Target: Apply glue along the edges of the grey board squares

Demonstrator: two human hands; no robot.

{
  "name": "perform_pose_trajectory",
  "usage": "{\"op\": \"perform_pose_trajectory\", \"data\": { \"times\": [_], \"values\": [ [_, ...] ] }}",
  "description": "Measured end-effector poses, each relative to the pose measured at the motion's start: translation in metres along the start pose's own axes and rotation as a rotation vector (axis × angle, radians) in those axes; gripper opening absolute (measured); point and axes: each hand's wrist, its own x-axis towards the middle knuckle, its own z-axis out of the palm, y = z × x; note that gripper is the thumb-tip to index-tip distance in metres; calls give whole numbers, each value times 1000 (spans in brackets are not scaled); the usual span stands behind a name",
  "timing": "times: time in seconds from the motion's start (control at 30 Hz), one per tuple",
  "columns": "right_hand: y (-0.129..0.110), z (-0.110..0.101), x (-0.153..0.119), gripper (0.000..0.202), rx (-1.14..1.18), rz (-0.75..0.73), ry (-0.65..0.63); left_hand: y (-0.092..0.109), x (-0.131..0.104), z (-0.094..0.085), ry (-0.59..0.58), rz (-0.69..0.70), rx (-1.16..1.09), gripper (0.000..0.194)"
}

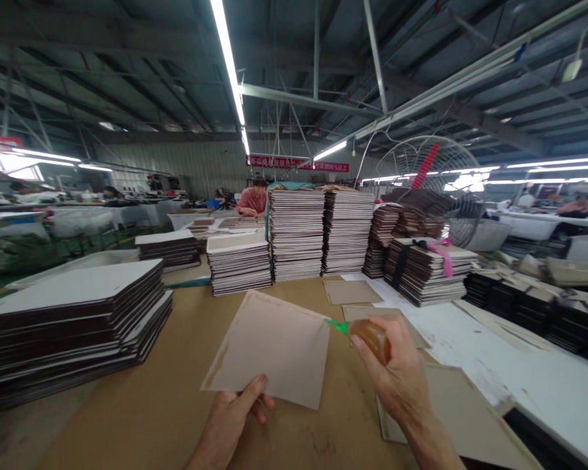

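My left hand pinches the near edge of a thin beige board, thumb on top and fingers beneath, holding it tilted over the brown table. A wet-looking strip of glue runs along the board's left and far edges. In my right hand is a glue bottle with amber contents and a green nozzle. The nozzle's tip is at the board's far right corner; whether it touches cannot be made out. Beneath and beside my right arm lies another beige board with a strip along its edge.
Stacks of dark-edged boards stand at the left, with tall white-edged stacks at the back. Flat beige boards lie beyond my right hand. A tied bundle and a large fan are at right. A co-worker sits behind.
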Motion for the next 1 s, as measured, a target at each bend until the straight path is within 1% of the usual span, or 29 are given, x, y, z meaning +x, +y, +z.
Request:
{"op": "perform_pose_trajectory", "data": {
  "times": [0.13, 0.33, 0.43, 0.57, 0.73, 0.87, 0.93, 1.0],
  "values": [
    [5, 0, -1, 32, -4, 9, 1, 2, -1, -1, -10, -7, -9, 48],
    [10, -3, -4, 33, 21, 18, -16, -6, 4, -2, -17, 2, -139, 38],
    [8, -4, -8, 31, 32, 23, -35, -4, 3, -1, -15, -1, -137, 40],
    [7, -5, -11, 30, 55, 17, -102, 2, 1, -2, -17, -22, -102, 45],
    [8, -3, -8, 31, 43, 2, -66, -2, 2, -3, -21, -21, -130, 45],
    [7, -4, -10, 27, 62, 9, -167, -3, 4, -3, -26, -25, -95, 48],
    [7, -4, -11, 27, 75, 11, -152, -3, 4, -3, -21, -19, -109, 45],
    [7, -4, -10, 28, 76, 11, -96, -3, 4, -3, -14, -8, -158, 38]
  ]
}}
